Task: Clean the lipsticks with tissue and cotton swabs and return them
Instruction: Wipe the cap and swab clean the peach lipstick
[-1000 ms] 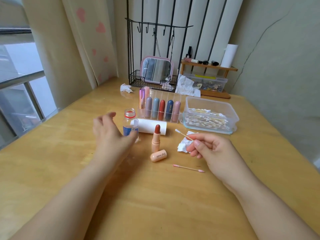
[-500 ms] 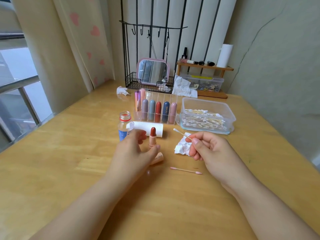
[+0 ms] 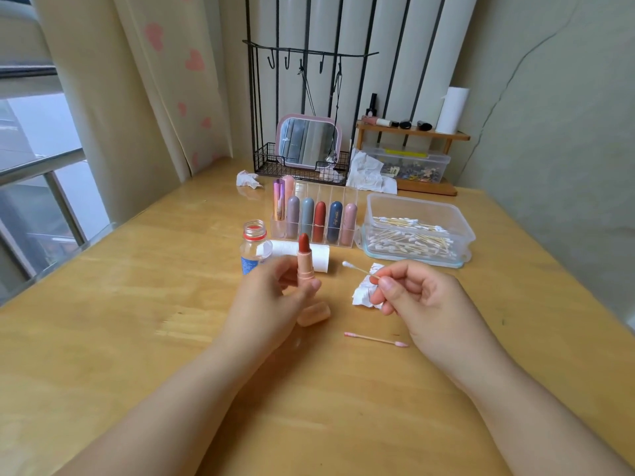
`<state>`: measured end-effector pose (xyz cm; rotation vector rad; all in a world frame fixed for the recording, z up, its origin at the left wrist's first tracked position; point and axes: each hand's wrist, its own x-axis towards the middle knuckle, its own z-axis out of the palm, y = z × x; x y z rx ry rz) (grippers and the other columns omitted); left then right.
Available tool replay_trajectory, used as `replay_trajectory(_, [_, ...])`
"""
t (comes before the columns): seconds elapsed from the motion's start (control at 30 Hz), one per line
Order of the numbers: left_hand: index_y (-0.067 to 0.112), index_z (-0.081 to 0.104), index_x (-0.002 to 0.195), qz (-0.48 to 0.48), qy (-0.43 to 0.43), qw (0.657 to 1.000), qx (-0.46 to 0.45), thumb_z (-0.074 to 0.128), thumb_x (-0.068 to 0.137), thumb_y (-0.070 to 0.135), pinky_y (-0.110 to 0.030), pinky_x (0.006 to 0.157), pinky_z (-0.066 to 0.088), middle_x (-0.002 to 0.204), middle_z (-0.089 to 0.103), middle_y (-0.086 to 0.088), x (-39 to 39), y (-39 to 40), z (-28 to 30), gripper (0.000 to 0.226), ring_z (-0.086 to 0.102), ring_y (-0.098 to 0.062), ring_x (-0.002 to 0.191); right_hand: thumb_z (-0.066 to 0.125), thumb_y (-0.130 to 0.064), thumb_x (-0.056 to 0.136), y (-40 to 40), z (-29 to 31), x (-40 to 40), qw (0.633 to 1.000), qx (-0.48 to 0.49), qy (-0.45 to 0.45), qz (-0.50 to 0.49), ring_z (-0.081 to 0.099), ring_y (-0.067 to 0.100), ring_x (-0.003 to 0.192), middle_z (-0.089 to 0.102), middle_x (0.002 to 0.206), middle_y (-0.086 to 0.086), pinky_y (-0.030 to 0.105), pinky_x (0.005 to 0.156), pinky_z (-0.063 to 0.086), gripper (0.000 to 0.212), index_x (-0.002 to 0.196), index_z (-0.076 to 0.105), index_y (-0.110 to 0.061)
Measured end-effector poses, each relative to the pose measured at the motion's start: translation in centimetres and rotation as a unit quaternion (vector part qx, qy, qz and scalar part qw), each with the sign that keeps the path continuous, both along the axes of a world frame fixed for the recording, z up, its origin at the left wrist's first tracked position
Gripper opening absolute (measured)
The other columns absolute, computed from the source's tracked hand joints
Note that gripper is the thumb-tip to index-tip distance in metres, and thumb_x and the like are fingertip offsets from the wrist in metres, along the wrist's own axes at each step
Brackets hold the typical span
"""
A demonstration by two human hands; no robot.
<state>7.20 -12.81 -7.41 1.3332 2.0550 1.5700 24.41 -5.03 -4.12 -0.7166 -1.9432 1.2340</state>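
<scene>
My left hand (image 3: 268, 300) grips an uncapped peach lipstick (image 3: 304, 259) upright, its red bullet exposed at the top. Its peach cap (image 3: 314, 314) lies on the wooden table just right of that hand. My right hand (image 3: 422, 304) pinches a clean cotton swab (image 3: 359, 269), white tip pointing left toward the lipstick but apart from it. A crumpled tissue (image 3: 366, 290) lies under the right hand's fingers. A used, pink-stained swab (image 3: 376, 339) lies on the table in front. Several capped lipsticks stand in a clear organizer (image 3: 316, 218) behind.
A clear tub of cotton swabs (image 3: 417, 231) sits at the right. An open small bottle (image 3: 253, 245) and a white roll (image 3: 292, 250) stand just behind my left hand. Farther back are a mirror in a wire rack (image 3: 307, 142), crumpled tissues and a small wooden shelf (image 3: 412, 132).
My left hand moved right from beside the bottle, took hold of the standing lipstick and lifted it. The right hand kept its swab almost still.
</scene>
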Motion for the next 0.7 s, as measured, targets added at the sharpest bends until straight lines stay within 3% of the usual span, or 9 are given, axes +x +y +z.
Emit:
replay_trajectory(0.07, [0.021, 0.064, 0.087, -0.052, -0.094, 0.993, 0.057, 0.068, 0.084, 0.02, -0.018, 0.07, 0.047, 0.076, 0.068, 0.006, 0.4, -0.7, 1.0, 0.005, 0.064, -0.009, 0.075, 0.055, -0.008, 0.092, -0.3, 0.6, 0.2, 0.999, 0.022, 0.027, 0.001, 0.058, 0.002, 0.061, 0.067, 0.066, -0.007, 0.012, 0.065, 0.046, 0.015, 0.086, 0.065, -0.018])
replay_trajectory(0.17, [0.015, 0.066, 0.093, -0.148, -0.256, 0.949, 0.11, 0.072, 0.08, 0.028, -0.023, 0.066, 0.054, 0.076, 0.066, 0.001, 1.5, -1.8, 2.5, 0.019, 0.066, -0.017, 0.076, 0.057, -0.012, 0.092, -1.1, 1.8, 0.6, 0.995, 0.079, 0.065, 0.021, 0.058, 0.001, 0.063, 0.063, 0.065, -0.008, 0.01, 0.063, 0.045, 0.014, 0.089, 0.065, -0.022])
replay_trajectory(0.23, [0.013, 0.065, 0.095, -0.192, -0.298, 0.927, 0.12, 0.067, 0.078, 0.027, -0.028, 0.065, 0.055, 0.077, 0.063, -0.001, 2.2, -2.2, 3.2, 0.023, 0.066, -0.02, 0.072, 0.055, -0.019, 0.088, -1.6, 2.5, 0.9, 0.99, 0.112, 0.08, 0.025, 0.056, 0.002, 0.06, 0.059, 0.063, -0.013, 0.008, 0.059, 0.043, 0.014, 0.09, 0.066, -0.027])
replay_trajectory(0.43, [0.009, 0.065, 0.101, -0.235, -0.28, 0.924, 0.113, 0.061, 0.077, 0.025, -0.022, 0.058, 0.051, 0.076, 0.061, 0.0, 3.5, -2.6, 3.5, 0.029, 0.062, -0.016, 0.069, 0.052, -0.04, 0.085, -2.5, 3.3, 1.5, 0.963, 0.257, 0.054, -0.05, 0.049, 0.006, 0.051, 0.047, 0.056, -0.013, 0.017, 0.051, 0.042, 0.014, 0.09, 0.063, -0.034])
replay_trajectory(0.57, [0.011, 0.065, 0.101, -0.238, -0.257, 0.931, 0.104, 0.06, 0.078, 0.025, -0.022, 0.06, 0.051, 0.077, 0.066, 0.006, 3.6, -2.7, 3.6, 0.028, 0.064, -0.014, 0.069, 0.053, -0.033, 0.087, -2.3, 3.1, 1.5, 0.941, 0.329, 0.032, -0.075, 0.046, 0.004, 0.057, 0.05, 0.068, 0.002, 0.008, 0.055, 0.035, 0.01, 0.087, 0.063, -0.035])
replay_trajectory(0.7, [0.012, 0.065, 0.102, -0.238, -0.24, 0.936, 0.099, 0.06, 0.078, 0.026, -0.023, 0.061, 0.051, 0.077, 0.067, 0.007, 3.6, -2.7, 3.6, 0.028, 0.064, -0.015, 0.07, 0.054, -0.029, 0.088, -2.2, 2.9, 1.6, 0.93, 0.356, 0.031, -0.086, 0.044, 0.0, 0.059, 0.049, 0.071, 0.003, 0.007, 0.057, 0.034, 0.009, 0.089, 0.062, -0.032])
